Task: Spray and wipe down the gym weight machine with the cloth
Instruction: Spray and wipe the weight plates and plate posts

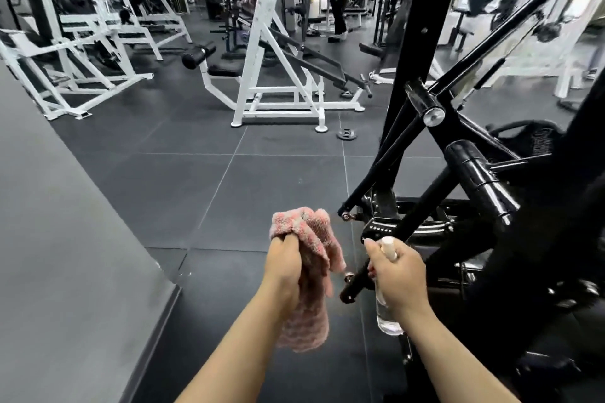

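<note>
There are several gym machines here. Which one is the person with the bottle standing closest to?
The black steel weight machine on the right, beside the right hand holding the clear spray bottle. The white-framed machines stand farther off across the floor.

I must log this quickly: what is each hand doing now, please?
Left hand: closed, fingers gripping the pink cloth.
Right hand: closed around the clear spray bottle, forefinger raised near the nozzle.

Cloth (306,258): pink, nubby terry fabric. Spray bottle (388,314): clear, smooth plastic with a pale cap. Weight machine (481,180): glossy black painted metal with a bright polished pin end. Floor (262,180): matt dark rubber tiles. Background frames (262,42): white painted metal.
</note>
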Tool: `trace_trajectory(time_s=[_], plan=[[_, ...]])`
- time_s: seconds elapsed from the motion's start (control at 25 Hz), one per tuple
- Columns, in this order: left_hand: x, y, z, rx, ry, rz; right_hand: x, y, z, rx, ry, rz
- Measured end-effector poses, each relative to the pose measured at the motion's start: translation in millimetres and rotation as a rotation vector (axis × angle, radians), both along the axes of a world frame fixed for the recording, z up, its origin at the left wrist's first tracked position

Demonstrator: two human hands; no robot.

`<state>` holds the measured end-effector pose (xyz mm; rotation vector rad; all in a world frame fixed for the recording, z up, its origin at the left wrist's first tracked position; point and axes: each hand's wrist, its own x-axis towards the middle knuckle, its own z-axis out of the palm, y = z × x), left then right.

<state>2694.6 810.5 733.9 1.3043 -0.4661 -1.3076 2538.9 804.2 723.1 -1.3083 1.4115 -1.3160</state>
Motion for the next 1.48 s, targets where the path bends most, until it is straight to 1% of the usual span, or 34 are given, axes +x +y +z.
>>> trace_trajectory(time_s=[0.08, 0.16, 0.24, 0.36, 0.52, 0.6, 0.68, 0.8, 0.92, 1.04, 1.12, 1.24, 1.28, 1.36, 1.48], plan=[[21.8, -19.2, -15.4, 0.017, 0.007, -0.043, 17.5, -17.7, -3.5, 0.031, -0.008, -0.013], [41.9, -38.3, -5.7, 0.04, 0.004, -0.089, 33.1, -45.6, -9.5, 0.067, -0.081, -0.024], [59.1, -60.9, 6.8, 0.012, -0.041, -0.073, 40.7, -74.5, -10.6, 0.102, -0.176, -0.072], [99.8, -134.3, 14.4, -0.039, -0.109, -0.109, 62.5, -147.2, -6.8, 0.129, -0.312, -0.159], [146.9, -237.6, 49.6, -0.097, -0.192, -0.154, 112.0, -259.9, 12.8, 0.126, -0.418, -0.161], [175.5, -291.3, 73.0, -0.14, -0.234, -0.158, 140.7, -321.4, 32.5, 0.11, -0.423, -0.119], [203.7, -340.9, 81.5, -0.19, -0.255, -0.113, 161.5, -374.4, 45.0, 0.112, -0.401, -0.062], [236.4, -410.9, 85.8, -0.196, -0.302, -0.075, 182.3, -438.1, 44.7, 0.111, -0.309, -0.028], [265.7, -501.2, 74.0, -0.165, -0.264, -0.094, 202.9, -501.8, 37.5, 0.109, -0.216, -0.053], [289.1, -594.6, 66.1, -0.182, -0.242, -0.145, 216.4, -566.3, 31.9, 0.081, -0.225, -0.161], [300.9, -659.0, 68.9, -0.209, -0.278, -0.231, 225.2, -609.9, 35.0, 0.045, -0.228, -0.242], [305.2, -754.4, 90.2, -0.248, -0.42, -0.394, 236.6, -673.5, 48.3, 0.02, -0.175, -0.385], [300.5, -784.6, 96.8, -0.275, -0.438, -0.463, 237.8, -693.2, 50.9, 0.001, -0.179, -0.442], [285.4, -836.0, 99.8, -0.279, -0.423, -0.604, 235.8, -726.5, 53.5, -0.02, -0.192, -0.553], [255.9, -898.0, 100.0, -0.394, -0.415, -0.755, 221.9, -772.3, 54.2, -0.031, -0.144, -0.65]])
